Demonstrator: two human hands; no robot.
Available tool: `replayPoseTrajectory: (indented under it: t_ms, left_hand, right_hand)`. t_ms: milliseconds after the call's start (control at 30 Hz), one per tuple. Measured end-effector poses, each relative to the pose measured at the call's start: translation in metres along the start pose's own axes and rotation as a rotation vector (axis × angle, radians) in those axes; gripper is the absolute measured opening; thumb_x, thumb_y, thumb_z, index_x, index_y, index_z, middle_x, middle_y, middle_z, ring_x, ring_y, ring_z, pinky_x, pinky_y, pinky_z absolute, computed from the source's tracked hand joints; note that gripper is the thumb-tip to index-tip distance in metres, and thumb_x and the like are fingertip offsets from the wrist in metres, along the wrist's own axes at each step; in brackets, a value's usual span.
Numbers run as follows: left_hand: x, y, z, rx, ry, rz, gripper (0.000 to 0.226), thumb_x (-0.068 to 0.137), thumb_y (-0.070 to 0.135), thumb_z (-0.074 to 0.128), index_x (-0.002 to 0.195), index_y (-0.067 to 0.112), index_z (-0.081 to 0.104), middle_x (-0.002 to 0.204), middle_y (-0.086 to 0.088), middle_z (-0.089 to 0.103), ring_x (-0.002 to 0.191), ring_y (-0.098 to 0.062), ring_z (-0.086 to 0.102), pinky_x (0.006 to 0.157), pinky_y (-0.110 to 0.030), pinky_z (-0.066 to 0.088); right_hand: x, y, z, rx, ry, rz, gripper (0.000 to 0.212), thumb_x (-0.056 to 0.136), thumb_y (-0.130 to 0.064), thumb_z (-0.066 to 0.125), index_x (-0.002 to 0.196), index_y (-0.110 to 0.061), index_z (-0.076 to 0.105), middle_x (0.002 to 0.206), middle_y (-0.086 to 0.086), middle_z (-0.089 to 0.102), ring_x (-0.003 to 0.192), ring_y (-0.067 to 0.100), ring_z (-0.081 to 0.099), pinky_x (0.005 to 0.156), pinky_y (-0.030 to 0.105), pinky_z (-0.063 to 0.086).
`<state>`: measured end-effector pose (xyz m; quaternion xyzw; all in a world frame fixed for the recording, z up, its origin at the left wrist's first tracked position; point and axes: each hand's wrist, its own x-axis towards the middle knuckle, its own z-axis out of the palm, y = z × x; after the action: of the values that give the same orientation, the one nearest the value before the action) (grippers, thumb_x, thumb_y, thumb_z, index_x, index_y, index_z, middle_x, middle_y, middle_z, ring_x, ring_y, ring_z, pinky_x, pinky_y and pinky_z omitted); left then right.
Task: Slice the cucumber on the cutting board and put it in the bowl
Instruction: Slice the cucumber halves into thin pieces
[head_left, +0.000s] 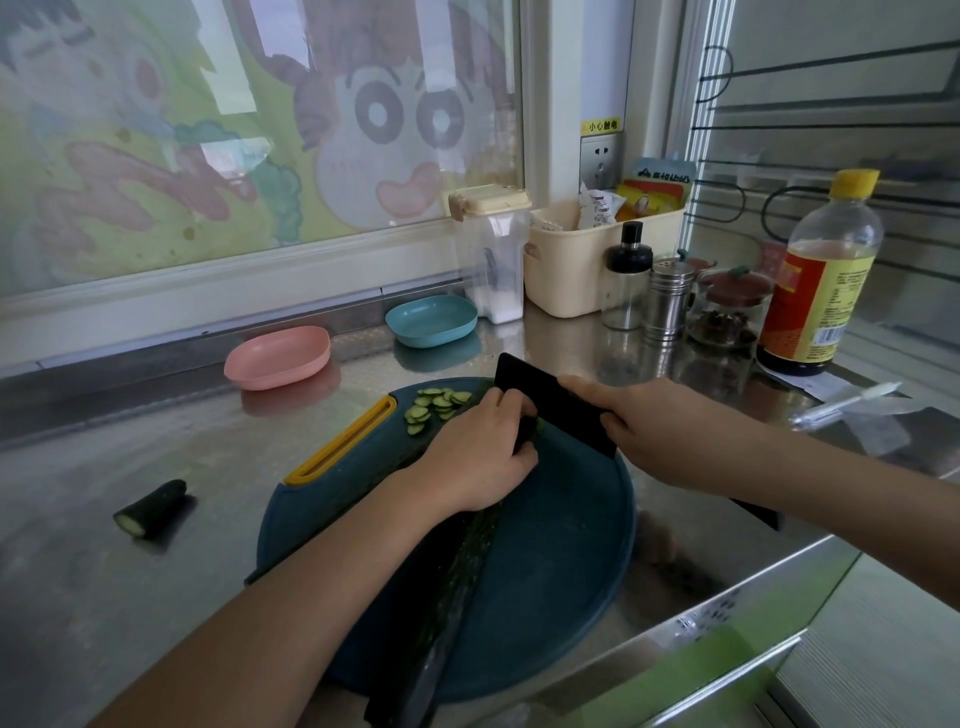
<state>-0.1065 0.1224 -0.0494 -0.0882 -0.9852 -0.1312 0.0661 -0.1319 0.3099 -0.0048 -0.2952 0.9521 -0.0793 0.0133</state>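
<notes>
Left hand (478, 452) curled over cucumber (467, 566), pinning it lengthwise on round teal cutting board (561, 571). Right hand (660, 426) gripping black knife (550, 402), blade just beside left fingers. Slices (436, 402) heaped near board's far edge. Pink bowl (278, 356) and blue bowl (431, 319) beyond, steel counter between. Cut stub (153, 506) well left of board.

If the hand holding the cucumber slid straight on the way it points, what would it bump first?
Most likely the black knife: the left hand grips the cucumber with its knuckles right beside the blade, which the right hand holds across its path.
</notes>
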Motion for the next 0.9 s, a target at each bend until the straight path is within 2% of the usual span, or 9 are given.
replayPoseTrajectory:
  t_ms: [133,167,300,433,500,900]
  left_hand:
    - [0.000,0.000,0.000,-0.001,-0.003,-0.006,0.043,0.092,0.033,0.050,0.132,0.020,0.038,0.124,-0.002,0.044,0.113,-0.021,0.051,0.092,-0.040,0.045]
    - [0.000,0.000,0.000,-0.001,-0.004,-0.008,0.044,0.092,0.033,0.050,0.132,0.020,0.038,0.124,-0.003,0.044,0.112,-0.021,0.051,0.092,-0.040,0.045]
    - [0.000,0.000,0.000,-0.008,0.003,-0.008,0.044,0.092,0.033,0.051,0.132,0.020,0.038,0.124,-0.003,0.044,0.113,-0.020,0.051,0.093,-0.040,0.045]
    - [-0.001,0.000,0.000,-0.023,0.002,-0.005,0.042,0.092,0.032,0.051,0.130,0.022,0.039,0.122,-0.002,0.045,0.113,-0.020,0.051,0.093,-0.040,0.045]
    - [-0.001,0.000,0.000,-0.024,0.002,-0.003,0.041,0.092,0.032,0.051,0.129,0.022,0.039,0.122,-0.002,0.045,0.112,-0.020,0.051,0.093,-0.040,0.045]
    - [-0.002,0.002,-0.002,-0.013,-0.010,-0.008,0.038,0.092,0.033,0.051,0.127,0.021,0.041,0.120,-0.001,0.044,0.108,-0.020,0.051,0.089,-0.039,0.044]
  right_hand:
    - [0.003,0.001,0.005,0.001,0.011,-0.007,0.056,0.100,-0.020,0.028,0.146,-0.046,0.010,0.066,-0.006,0.045,0.054,0.009,0.048,0.050,0.023,0.042]
    - [0.004,0.000,0.008,-0.003,0.012,-0.005,0.056,0.100,-0.020,0.028,0.146,-0.046,0.010,0.066,-0.005,0.045,0.055,0.010,0.048,0.050,0.023,0.041]
    - [0.007,-0.003,0.020,-0.019,0.030,0.019,0.058,0.099,-0.021,0.030,0.147,-0.045,0.008,0.076,-0.001,0.042,0.064,0.016,0.048,0.063,0.029,0.045]
    - [0.003,0.000,0.017,0.047,0.022,0.002,0.057,0.100,-0.018,0.030,0.147,-0.044,0.012,0.070,-0.007,0.042,0.057,0.007,0.045,0.049,0.019,0.037]
    - [0.000,0.001,0.015,0.052,0.025,-0.002,0.056,0.100,-0.018,0.029,0.147,-0.043,0.013,0.069,-0.008,0.043,0.056,0.004,0.044,0.047,0.015,0.035]
    - [-0.005,-0.004,0.000,0.085,0.004,0.012,0.055,0.100,-0.019,0.029,0.146,-0.044,0.016,0.067,-0.005,0.049,0.053,0.007,0.047,0.045,0.016,0.037]
